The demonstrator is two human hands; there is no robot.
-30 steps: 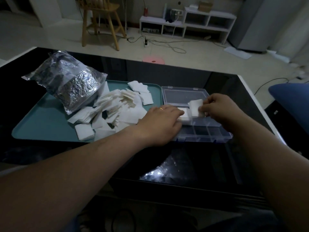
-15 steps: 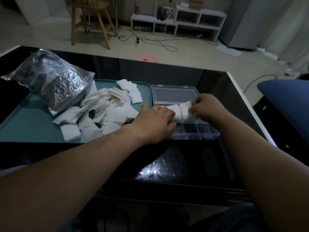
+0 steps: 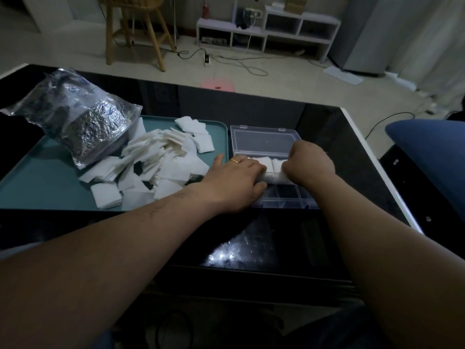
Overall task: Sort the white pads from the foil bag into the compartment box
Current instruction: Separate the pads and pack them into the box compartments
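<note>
The clear compartment box [image 3: 286, 197] stands open on the black table [image 3: 339, 152], just beside the teal tray's [image 3: 37, 187] right edge. White pads [image 3: 273, 163] lie in its compartments nearest the lid. The left hand [image 3: 234, 182] lies flat, pressing them. The right hand [image 3: 310, 163] pinches them with curled fingers. The foil bag [image 3: 83, 124] and loose pads [image 3: 163, 157] occupy the tray.

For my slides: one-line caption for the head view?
Left hand rests on the compartment box while right hand tucks white pads in, beside a teal tray of loose pads and a foil bag.
</note>
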